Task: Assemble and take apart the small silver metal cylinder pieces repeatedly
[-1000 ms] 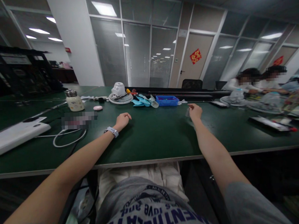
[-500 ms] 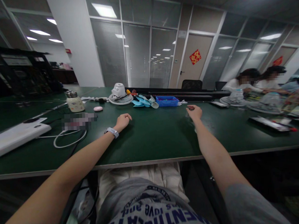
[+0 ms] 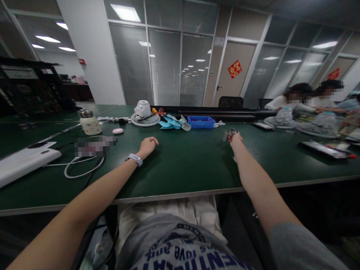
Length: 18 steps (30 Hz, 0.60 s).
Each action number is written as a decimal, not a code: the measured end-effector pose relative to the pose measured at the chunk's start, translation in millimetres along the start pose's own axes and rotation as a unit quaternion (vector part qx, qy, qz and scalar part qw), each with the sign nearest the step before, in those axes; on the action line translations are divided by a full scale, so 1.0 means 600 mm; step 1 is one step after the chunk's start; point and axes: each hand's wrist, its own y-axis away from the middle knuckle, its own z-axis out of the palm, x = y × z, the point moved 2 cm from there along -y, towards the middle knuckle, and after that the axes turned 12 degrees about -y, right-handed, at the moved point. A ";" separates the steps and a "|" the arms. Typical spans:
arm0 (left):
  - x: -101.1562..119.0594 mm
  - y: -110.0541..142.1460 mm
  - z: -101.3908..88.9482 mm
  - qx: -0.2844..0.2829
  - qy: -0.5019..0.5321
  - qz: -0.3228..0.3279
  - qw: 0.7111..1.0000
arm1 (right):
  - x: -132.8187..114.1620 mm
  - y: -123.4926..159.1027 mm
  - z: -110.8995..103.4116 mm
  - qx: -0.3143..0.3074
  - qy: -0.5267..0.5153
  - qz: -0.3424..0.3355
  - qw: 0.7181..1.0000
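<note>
My left hand [image 3: 148, 147] rests on the green tabletop with its fingers loosely curled in, and I see nothing in it. A watch [image 3: 134, 159] is on that wrist. Further to the right, my right hand [image 3: 236, 139] is closed around a small silvery, motor-like part [image 3: 227, 136] with reddish bits; part of it is hidden by the fingers. Beyond the hands lie a white fan body with its grille [image 3: 143, 114], light-blue fan blades [image 3: 170, 122] and a blue basket [image 3: 201, 122] with small things inside.
On the left stand a cream bottle [image 3: 90, 122] and a long white device [image 3: 26, 162], with a looped white cable [image 3: 68, 173] nearby. A pink round object [image 3: 118, 131] lies close by. At the right, a tray [image 3: 322, 150] holds tools; co-workers [image 3: 299, 100] sit beyond it.
My right hand has turned and dipped slightly, and the silvery part now shows at its fingers. My left hand has stayed in place.
</note>
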 end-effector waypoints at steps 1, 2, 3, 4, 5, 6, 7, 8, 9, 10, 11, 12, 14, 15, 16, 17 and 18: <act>0.000 0.000 0.000 0.001 0.000 -0.001 1.000 | 0.000 -0.001 0.000 0.012 -0.001 0.016 1.000; 0.000 0.000 0.000 0.001 -0.001 -0.001 1.000 | 0.000 -0.001 -0.001 0.026 0.002 0.029 0.999; 0.000 0.000 0.000 0.001 -0.002 -0.002 1.000 | 0.000 0.000 -0.001 0.036 0.007 0.037 0.999; 0.000 0.000 0.000 0.001 -0.004 -0.001 1.000 | -0.001 0.000 0.000 0.042 0.011 0.042 0.998; -0.001 -0.001 0.000 0.000 -0.005 -0.001 1.000 | -0.001 0.001 0.000 0.047 0.017 0.043 0.998; -0.001 -0.001 0.000 -0.001 -0.005 0.000 1.000 | -0.002 0.001 0.000 0.051 0.024 0.040 0.998; -0.001 -0.001 0.000 -0.002 -0.005 0.000 1.000 | -0.002 0.001 0.000 0.055 0.032 0.035 0.997; -0.001 -0.001 0.000 -0.003 -0.006 -0.001 1.000 | -0.002 0.001 -0.001 0.061 0.043 0.028 0.997; -0.001 -0.002 0.001 -0.003 -0.006 -0.002 1.000 | -0.002 0.001 -0.002 0.068 0.054 0.018 0.996; -0.002 -0.002 0.001 -0.002 -0.006 -0.003 1.000 | -0.001 0.001 -0.005 0.078 0.068 0.004 0.995; -0.002 -0.002 0.002 -0.001 -0.006 -0.003 1.000 | -0.001 0.001 -0.008 0.089 0.082 -0.012 0.993; -0.002 -0.002 0.002 0.000 -0.006 -0.004 1.000 | -0.001 0.003 -0.012 0.101 0.092 -0.030 0.990; -0.002 -0.002 0.002 0.000 -0.006 -0.006 1.000 | -0.001 0.008 -0.019 0.113 0.141 -0.088 0.980; -0.002 -0.001 0.002 0.000 -0.006 -0.007 1.000 | -0.001 0.012 -0.020 0.107 0.187 -0.121 0.969; -0.002 -0.001 0.002 0.000 -0.006 -0.006 1.000 | 0.000 0.017 -0.020 0.094 0.244 -0.151 0.953; -0.002 -0.001 0.002 0.000 -0.006 -0.005 1.000 | 0.001 0.023 -0.018 0.074 0.306 -0.174 0.933; -0.001 0.000 0.002 -0.001 -0.005 -0.004 1.000 | 0.004 0.028 -0.015 0.051 0.368 -0.187 0.909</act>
